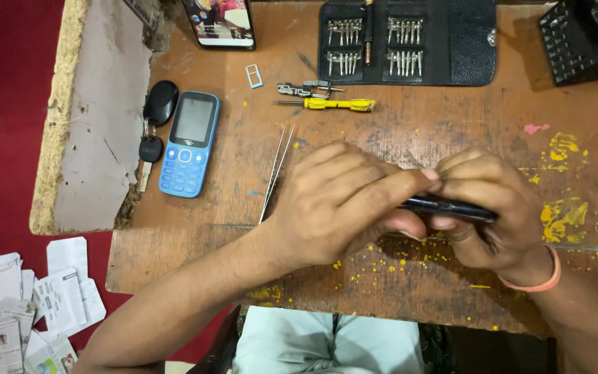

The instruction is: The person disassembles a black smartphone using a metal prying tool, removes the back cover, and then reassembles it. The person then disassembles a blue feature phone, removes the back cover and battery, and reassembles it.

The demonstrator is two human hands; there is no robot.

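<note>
Both hands, left hand (337,204) and right hand (489,211), fingers clamped round a slim black phone (451,206), mostly hidden, scuffed wooden tabletop (417,131) underneath

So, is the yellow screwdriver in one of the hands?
No, the yellow screwdriver lies on the wooden table, apart from both hands, which hold a dark phone.

Blue keypad phone (188,144), car key (150,149), tweezers (276,170), yellow screwdriver (333,104), bit case (407,43) on wooden table (410,131).

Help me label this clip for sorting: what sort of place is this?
Probably a small phone-repair bench. Both hands grip a dark phone over a worn wooden table with a bit kit, a yellow screwdriver and tweezers.
</note>
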